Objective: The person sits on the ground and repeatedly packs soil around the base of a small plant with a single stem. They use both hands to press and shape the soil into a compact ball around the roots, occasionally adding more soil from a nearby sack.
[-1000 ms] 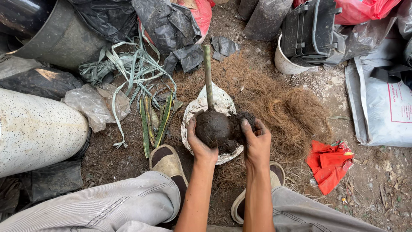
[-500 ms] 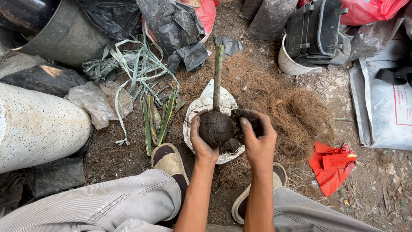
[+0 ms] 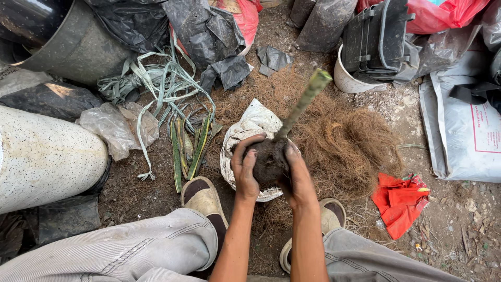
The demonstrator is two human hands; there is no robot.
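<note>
Down near the middle of the head view, the left hand (image 3: 244,172) and the right hand (image 3: 298,180) press on each side of a dark round ball of soil (image 3: 269,163). Both hands have their fingers (image 3: 245,151) curled tight around the ball, gripping it. A long green cut stem (image 3: 304,103) sticks out of the ball and leans toward the far right. Just under the ball lies a white crumpled sack (image 3: 250,128), on a pile of brown stringy fibre (image 3: 344,141) spread over the dirt ground (image 3: 459,219). To the left lie flat green leaf strips (image 3: 195,149) and pale tangled straps (image 3: 156,89). A red crumpled cloth (image 3: 399,201) lies near on the right. Two tan shoes (image 3: 203,198) show near the knees.
</note>
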